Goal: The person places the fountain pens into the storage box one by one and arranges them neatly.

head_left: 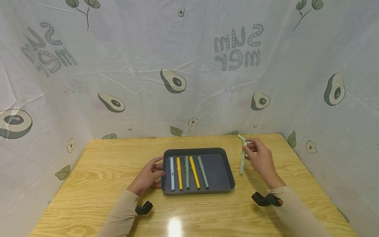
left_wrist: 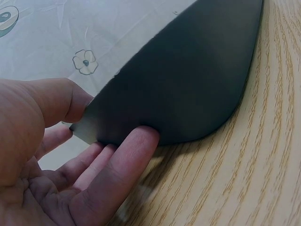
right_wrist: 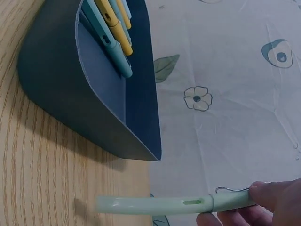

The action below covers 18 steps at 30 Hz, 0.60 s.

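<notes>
In the head view a dark grey tray holds a row of several pens: a light blue pen, yellow pens and grey-green pens. At the tray's left end is my left hand, thumb over the rim and fingers against the outer wall, as the left wrist view shows. To the right of the tray my right hand pinches a pale green pen near its clip end, its other end hanging toward the table. Just past those fingertips shows a short, slanted pale green piece.
The wooden table runs back to a pale sheet printed with avocados, leaves and flowers. More of this sheet hangs on both sides. Dark devices are worn on both wrists.
</notes>
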Each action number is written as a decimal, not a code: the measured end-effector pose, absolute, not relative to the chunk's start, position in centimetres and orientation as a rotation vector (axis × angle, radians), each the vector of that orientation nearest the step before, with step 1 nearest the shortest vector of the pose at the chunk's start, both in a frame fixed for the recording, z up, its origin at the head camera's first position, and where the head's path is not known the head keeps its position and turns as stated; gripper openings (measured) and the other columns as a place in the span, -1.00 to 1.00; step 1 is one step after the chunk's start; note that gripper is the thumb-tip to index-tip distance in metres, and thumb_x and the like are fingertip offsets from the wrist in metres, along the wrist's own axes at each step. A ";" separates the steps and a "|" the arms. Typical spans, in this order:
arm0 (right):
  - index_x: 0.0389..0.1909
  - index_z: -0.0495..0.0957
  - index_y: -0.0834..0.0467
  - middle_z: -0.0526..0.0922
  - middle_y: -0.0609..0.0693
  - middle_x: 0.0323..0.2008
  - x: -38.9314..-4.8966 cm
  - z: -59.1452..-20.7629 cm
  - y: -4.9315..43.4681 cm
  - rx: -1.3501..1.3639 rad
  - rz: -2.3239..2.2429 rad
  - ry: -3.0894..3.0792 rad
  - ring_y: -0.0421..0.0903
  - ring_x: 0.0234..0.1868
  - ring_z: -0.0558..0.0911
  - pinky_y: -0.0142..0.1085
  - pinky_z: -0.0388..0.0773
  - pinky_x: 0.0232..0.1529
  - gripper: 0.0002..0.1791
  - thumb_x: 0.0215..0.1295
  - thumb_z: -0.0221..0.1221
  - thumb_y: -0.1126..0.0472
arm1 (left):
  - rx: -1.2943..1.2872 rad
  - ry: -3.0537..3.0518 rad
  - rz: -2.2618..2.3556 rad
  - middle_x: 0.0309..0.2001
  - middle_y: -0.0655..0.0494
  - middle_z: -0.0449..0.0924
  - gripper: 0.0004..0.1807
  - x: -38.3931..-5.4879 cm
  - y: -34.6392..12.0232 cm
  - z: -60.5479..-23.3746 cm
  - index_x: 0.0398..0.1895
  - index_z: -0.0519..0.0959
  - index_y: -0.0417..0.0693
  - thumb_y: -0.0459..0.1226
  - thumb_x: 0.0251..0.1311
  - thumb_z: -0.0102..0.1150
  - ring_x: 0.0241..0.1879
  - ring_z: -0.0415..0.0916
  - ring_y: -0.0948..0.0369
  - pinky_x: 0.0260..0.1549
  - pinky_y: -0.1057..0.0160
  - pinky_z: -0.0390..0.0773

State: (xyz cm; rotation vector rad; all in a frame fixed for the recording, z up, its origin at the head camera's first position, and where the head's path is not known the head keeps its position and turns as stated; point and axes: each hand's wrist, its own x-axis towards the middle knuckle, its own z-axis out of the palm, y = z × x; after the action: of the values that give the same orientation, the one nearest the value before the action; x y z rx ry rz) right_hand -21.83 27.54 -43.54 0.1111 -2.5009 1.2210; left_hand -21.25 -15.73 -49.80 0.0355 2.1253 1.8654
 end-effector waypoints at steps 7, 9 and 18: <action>0.29 0.52 0.23 0.65 0.18 -0.12 -22.1 -43.8 27.3 0.147 1.224 -2.429 -0.28 -0.16 0.62 -0.28 0.75 -0.20 -0.61 0.52 0.19 0.24 | 0.059 2.111 1.877 0.27 -0.25 0.38 -0.24 -21.3 -15.7 -49.9 0.61 0.19 0.11 -0.45 0.39 0.12 0.00 0.58 0.01 -0.33 -0.03 0.76; 0.29 0.54 0.20 0.65 0.17 -0.12 -22.2 -43.8 27.2 0.150 1.235 -2.424 -0.34 -0.17 0.60 -0.26 0.75 -0.22 -0.62 0.51 0.19 0.24 | 0.064 2.108 1.880 0.27 -0.26 0.38 -0.24 -21.4 -15.8 -49.9 0.61 0.18 0.11 -0.45 0.39 0.12 0.00 0.59 0.01 -0.32 -0.03 0.76; 0.31 0.50 0.21 0.62 0.20 -0.11 -22.3 -43.5 26.4 0.149 1.328 -2.444 -0.08 -0.17 0.66 -0.30 0.76 -0.33 -0.57 0.48 0.23 0.28 | 0.035 2.131 1.864 0.26 -0.24 0.40 -0.23 -21.3 -15.7 -49.9 0.61 0.20 0.13 -0.45 0.37 0.14 0.01 0.58 0.00 -0.34 -0.02 0.76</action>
State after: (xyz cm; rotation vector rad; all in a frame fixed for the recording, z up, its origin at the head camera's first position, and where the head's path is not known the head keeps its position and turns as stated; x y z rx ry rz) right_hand -22.31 26.39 -43.50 0.1487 -2.4444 1.3276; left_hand -21.34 -15.73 -49.95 0.0350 2.1313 1.8641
